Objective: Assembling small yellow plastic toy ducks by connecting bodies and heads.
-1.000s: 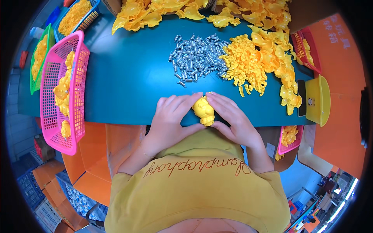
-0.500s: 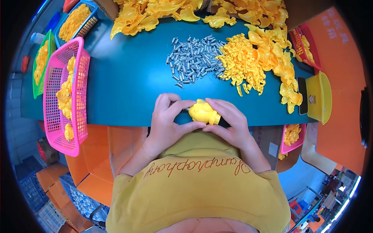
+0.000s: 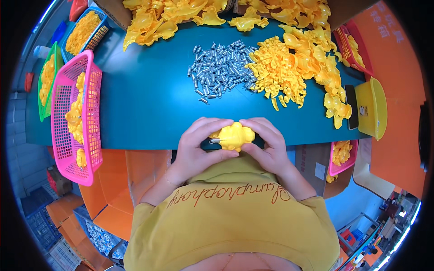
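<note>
Between both hands, at the near edge of the table, is a yellow plastic toy figure (image 3: 235,136) with rounded bumps. A small metal spring (image 3: 215,141) sticks out of its left side. My left hand (image 3: 199,141) pinches the figure from the left, fingers above and thumb below. On the other side my right hand (image 3: 266,143) grips it, thumb across its lower front. Beyond the hands lies a heap of metal springs (image 3: 221,67), and to its right a pile of small yellow plastic pieces (image 3: 280,67).
A pink basket (image 3: 94,117) holding yellow figures stands at the left. Yellow shell halves (image 3: 332,77) spread along the right, beside a yellow bin (image 3: 375,108). More shells spill from cardboard boxes at the back. A green basket (image 3: 57,63) and a blue basket (image 3: 105,25) sit far left.
The yellow figure has been turned in the hands, so the spring at its left side now shows plainly. Both hands still hold it, with the fingers shifted slightly.
</note>
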Motion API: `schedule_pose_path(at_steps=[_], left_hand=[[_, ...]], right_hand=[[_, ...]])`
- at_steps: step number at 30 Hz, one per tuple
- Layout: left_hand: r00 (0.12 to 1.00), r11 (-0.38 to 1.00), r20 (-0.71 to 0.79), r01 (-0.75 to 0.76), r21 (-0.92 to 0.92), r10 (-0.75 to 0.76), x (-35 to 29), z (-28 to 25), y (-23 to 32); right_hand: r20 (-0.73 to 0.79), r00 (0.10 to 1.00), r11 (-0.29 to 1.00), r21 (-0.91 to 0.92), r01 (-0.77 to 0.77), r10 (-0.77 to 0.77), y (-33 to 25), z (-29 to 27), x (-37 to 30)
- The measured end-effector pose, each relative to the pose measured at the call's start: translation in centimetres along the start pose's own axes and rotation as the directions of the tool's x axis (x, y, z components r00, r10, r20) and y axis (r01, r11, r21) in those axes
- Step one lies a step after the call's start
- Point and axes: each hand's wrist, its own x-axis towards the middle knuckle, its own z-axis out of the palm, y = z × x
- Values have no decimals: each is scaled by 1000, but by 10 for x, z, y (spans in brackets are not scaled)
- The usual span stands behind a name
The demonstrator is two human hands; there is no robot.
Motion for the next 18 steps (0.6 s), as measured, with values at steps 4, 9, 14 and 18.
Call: schedule_pose_path(at_steps=[4,9,14,18], left_hand=[[993,954,-65,-78,290,101,9,-5,10],[997,994,-69,49,101,-42,8,8,9],[999,1000,-49,7,-28,-9,6,9,-3],[989,993,-118,-76,87,86,5,18,-3]], right_hand=[[-177,980,995,17,94,-90,-13,9,8],[-105,994,996,88,12,-2,-3,15,4],[-159,987,990,142,19,4,-5,15,1],[-214,977,977,212,30,16,-8,22,0]])
